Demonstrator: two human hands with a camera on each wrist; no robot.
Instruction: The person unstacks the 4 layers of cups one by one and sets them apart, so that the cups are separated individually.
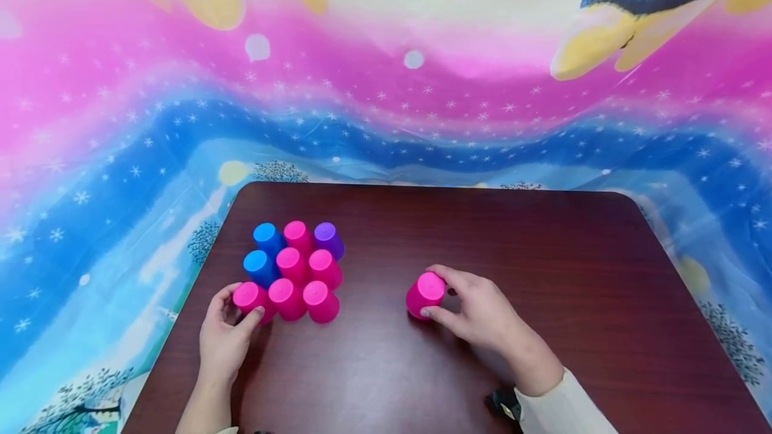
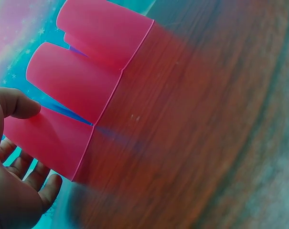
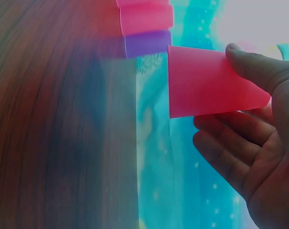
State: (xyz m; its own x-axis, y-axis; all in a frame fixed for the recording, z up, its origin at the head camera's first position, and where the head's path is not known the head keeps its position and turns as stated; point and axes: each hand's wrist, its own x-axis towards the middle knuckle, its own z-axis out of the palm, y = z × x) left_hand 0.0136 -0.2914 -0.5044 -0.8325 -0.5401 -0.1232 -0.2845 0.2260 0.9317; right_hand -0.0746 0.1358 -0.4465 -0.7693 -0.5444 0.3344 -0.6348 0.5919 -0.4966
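Several upside-down plastic cups stand in a tight block on the left of the table. My left hand (image 1: 226, 340) holds the front-left pink cup (image 2: 53, 140) between thumb and fingers, and its rim is down at the tabletop. Beside it in the front row are a middle pink cup (image 1: 286, 300) and a right-hand pink cup (image 1: 322, 303). Apart from the block, my right hand (image 1: 485, 310) grips another pink cup (image 3: 206, 86), also mouth down, with the thumb on one side and fingers on the other. In the right wrist view this cup's rim shows off the wood surface.
Behind the front row stand two blue cups (image 1: 261, 268), more pink cups (image 1: 326, 269) and a purple cup (image 1: 329, 240) at the back right corner. The dark wooden table (image 1: 512, 233) has rounded far corners. A colourful printed cloth (image 1: 386, 132) hangs around it.
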